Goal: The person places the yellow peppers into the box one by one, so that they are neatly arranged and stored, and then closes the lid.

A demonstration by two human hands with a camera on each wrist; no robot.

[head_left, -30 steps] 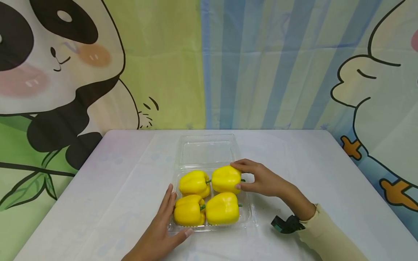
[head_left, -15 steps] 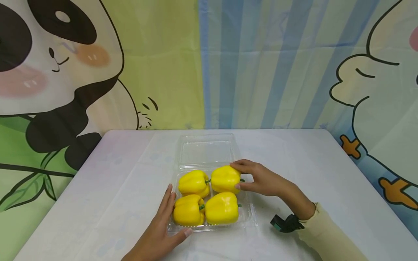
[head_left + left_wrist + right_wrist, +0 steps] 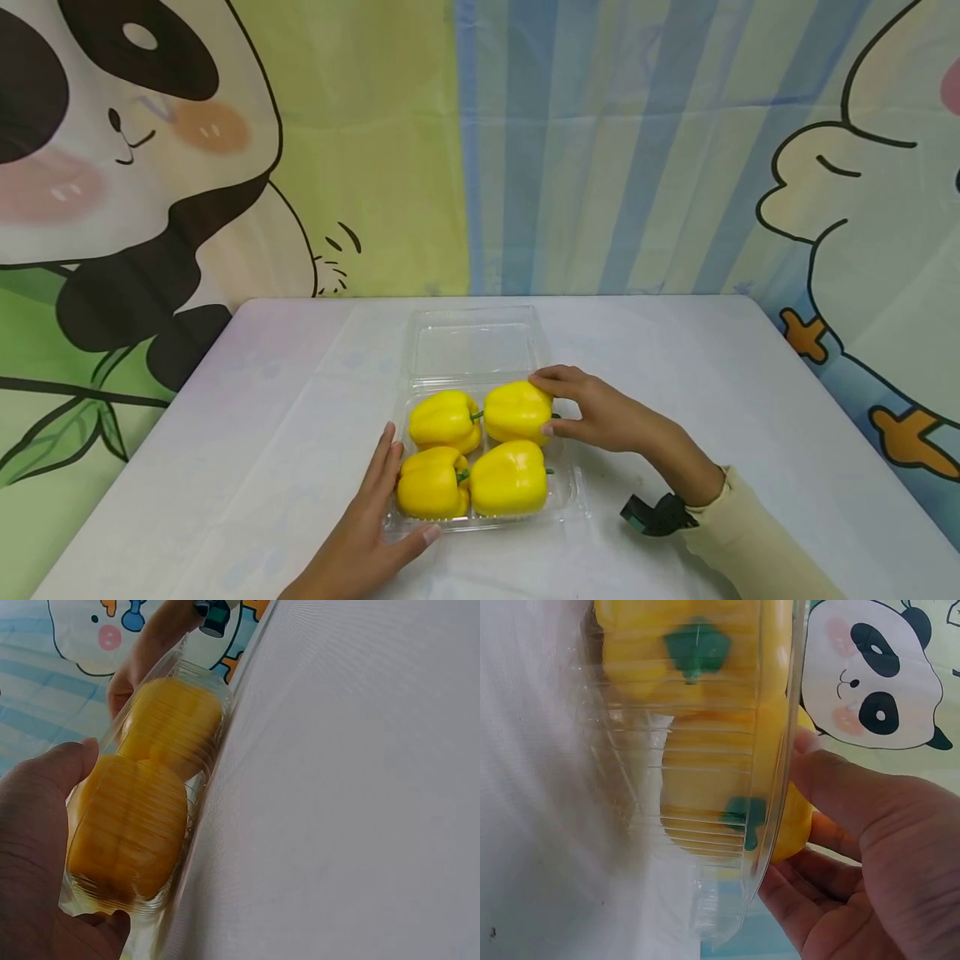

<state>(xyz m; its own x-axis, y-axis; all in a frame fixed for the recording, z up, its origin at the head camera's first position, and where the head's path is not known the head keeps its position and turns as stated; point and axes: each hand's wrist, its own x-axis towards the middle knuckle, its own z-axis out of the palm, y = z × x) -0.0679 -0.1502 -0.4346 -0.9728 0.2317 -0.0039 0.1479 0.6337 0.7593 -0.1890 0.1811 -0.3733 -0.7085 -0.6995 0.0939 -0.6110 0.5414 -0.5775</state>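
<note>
Several yellow bell peppers with green stems sit in two rows in a clear plastic clamshell box. My right hand holds the back right bell pepper between thumb and fingers. In the right wrist view this pepper shows through the box's ribbed side wall, with the right hand at its upper end. My left hand lies along the box's left side, fingers extended and thumb by the front edge, close to the front left bell pepper. The front right bell pepper is untouched.
The box's lid lies folded back flat behind the peppers. A white cloth covers the table. Behind it hangs a cartoon-printed curtain. A dark wrist camera sits at my right cuff.
Both hands and the peppers keep their places. The head view has shifted only very slightly.
</note>
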